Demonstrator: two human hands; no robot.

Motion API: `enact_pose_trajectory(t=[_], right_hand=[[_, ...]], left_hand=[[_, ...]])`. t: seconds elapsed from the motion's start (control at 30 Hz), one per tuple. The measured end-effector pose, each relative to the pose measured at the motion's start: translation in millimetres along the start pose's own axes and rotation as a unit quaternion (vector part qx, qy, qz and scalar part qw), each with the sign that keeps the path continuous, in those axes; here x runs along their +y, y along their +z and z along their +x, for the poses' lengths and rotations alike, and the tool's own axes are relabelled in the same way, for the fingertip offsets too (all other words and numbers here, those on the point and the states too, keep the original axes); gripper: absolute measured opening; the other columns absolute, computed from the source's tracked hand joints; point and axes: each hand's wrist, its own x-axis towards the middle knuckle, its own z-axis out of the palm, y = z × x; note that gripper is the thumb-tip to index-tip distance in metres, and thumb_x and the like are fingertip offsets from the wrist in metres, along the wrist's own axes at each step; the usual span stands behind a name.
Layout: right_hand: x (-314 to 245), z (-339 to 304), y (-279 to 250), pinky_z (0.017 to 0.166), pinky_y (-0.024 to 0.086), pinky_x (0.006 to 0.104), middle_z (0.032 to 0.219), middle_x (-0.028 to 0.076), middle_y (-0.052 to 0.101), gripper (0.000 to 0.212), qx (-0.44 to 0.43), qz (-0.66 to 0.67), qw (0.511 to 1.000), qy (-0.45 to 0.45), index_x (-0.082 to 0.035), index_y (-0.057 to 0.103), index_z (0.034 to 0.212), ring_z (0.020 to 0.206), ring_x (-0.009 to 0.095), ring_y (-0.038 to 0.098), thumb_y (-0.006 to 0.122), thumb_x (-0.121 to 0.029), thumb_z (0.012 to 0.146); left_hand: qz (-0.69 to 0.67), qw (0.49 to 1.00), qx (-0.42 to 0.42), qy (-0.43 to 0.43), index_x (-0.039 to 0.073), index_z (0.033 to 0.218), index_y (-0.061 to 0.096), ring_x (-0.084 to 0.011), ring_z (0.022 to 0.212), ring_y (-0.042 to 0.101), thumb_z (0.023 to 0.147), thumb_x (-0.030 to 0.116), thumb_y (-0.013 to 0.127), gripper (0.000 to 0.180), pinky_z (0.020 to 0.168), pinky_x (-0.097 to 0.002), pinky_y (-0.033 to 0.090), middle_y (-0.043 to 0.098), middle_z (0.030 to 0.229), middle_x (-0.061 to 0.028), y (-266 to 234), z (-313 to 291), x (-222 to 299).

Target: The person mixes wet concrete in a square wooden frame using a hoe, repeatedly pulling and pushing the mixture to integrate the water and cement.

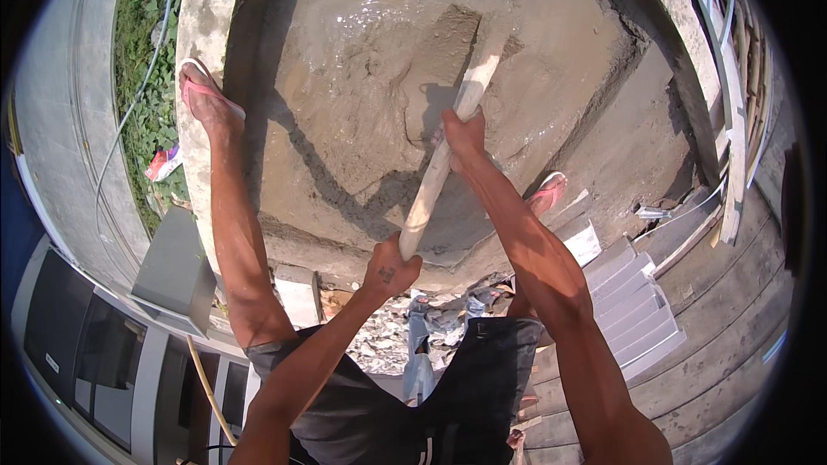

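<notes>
A long, pale wooden handle (431, 181) slants away from me over a pit of wet grey-brown mortar (345, 129). My left hand (392, 269) is wrapped round its near end. Farther up the handle, my right hand (465, 139) grips it with closed fingers. The far end of the handle is smeared with mortar and runs into the wet mix. Mud covers the tool's head, so its kind cannot be made out. Shadows of my arms and the handle fall across the mortar.
My sandalled left foot stands on the pit's concrete rim (202, 26); the right foot is near the mortar's right edge. Rubble (379, 340) lies below me. Grey ridged sheets (629, 310) and wooden strips (736, 164) lie right. A hose (142, 90) crosses plants at left.
</notes>
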Motion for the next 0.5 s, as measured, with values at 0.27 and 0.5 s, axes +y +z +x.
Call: enact_pose_trajectory(t=[0.27, 0.5], right_hand=[[-131, 46, 95, 0.049, 0.058, 0.0357, 0.092, 0.026, 0.062, 0.051, 0.030, -0.183, 0.954, -0.236, 0.005, 0.025, 0.119, 0.061, 0.023, 0.066, 0.063, -0.009, 0.088], [45, 69, 70, 0.082, 0.055, 0.0453, 0.101, 0.032, 0.063, 0.076, -0.052, -0.440, 0.889, -0.115, 0.010, 0.028, 0.135, 0.091, 0.038, 0.068, 0.071, -0.019, 0.080]], left_hand=[[-0.141, 0.972, 0.125, 0.140, -0.008, 0.106, 0.061, -0.0276, 0.074, 0.068, 0.077, 0.013, 0.063, 0.036, 0.068, -0.0409, 0.052, 0.066, 0.078, -0.0235, -49, 87, 55], [-0.256, 0.948, 0.032, -0.188, -0.012, 0.091, 0.059, -0.0283, 0.073, 0.067, 0.079, 0.020, 0.064, 0.034, 0.066, -0.0432, 0.052, 0.064, 0.076, -0.0230, 22, 10, 37]])
